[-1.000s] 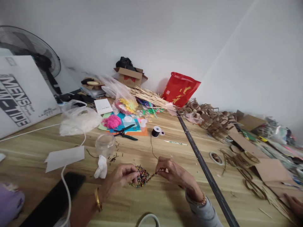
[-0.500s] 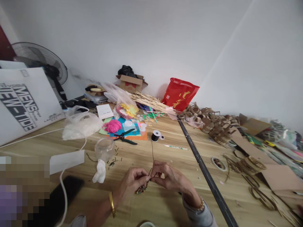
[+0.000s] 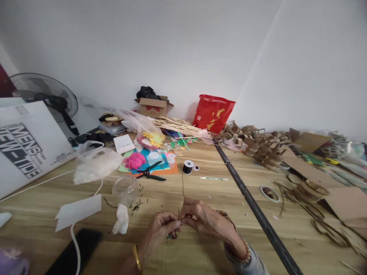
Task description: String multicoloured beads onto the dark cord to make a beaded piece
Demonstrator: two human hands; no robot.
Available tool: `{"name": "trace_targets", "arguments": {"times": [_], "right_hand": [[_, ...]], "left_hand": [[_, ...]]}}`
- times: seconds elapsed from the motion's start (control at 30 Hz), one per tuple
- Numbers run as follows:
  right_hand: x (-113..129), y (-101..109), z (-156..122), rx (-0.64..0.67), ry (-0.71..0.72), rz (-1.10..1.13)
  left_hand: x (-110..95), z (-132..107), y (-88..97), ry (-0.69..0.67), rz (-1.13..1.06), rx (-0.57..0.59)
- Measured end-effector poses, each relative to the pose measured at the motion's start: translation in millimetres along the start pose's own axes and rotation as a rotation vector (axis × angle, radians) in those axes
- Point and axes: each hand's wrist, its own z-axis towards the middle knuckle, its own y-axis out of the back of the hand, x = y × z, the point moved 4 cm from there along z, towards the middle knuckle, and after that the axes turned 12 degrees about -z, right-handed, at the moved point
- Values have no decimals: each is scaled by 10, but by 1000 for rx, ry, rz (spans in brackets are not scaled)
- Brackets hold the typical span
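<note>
Low in the middle of the frame, on pale wood-grain tabletop (image 3: 200, 259): small cluster of multicoloured round beads (image 3: 172, 234), pinched closed under left hand (image 3: 161, 228), fingertips curled tight onto it. Touching it from the right, right hand (image 3: 202, 220), thumb and forefinger nipped shut on thin black cord (image 3: 182, 186), taut and running up-frame to small black spool (image 3: 187, 167). Behind the right wrist, curved strand of brown and coloured beads (image 3: 226, 215) lying flat.

Left of the hands: crumpled white tissue (image 3: 122, 224), scattered short dark cord snippets (image 3: 137, 196), clear round plastic tub (image 3: 125, 187) tipped sideways, contents not discernible. Further up: black-handled pliers (image 3: 149, 174) on coloured paper sheets, fuzzy pink yarn ball (image 3: 134, 160), translucent plastic bag (image 3: 96, 164) of white stuff. Along the far wall: glossy red bag (image 3: 213, 112), open brown cardboard box (image 3: 153, 106) with something black on top.
</note>
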Motion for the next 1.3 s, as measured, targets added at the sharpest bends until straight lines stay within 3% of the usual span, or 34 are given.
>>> {"name": "trace_targets", "arguments": {"times": [0.17, 0.4, 0.7, 0.93, 1.3], "right_hand": [[-3, 18, -12, 18, 55, 12], [-26, 29, -14, 17, 81, 4], [46, -5, 4, -36, 29, -19], [122, -67, 39, -85, -9, 132], [81, -85, 37, -140, -94, 196]], "left_hand": [[-6, -31, -11, 54, 13, 71], [-31, -54, 12, 40, 55, 81], [-43, -47, 40, 41, -53, -8], [-106, -48, 30, 16, -109, -59], [-120, -28, 63, -61, -37, -33]]}}
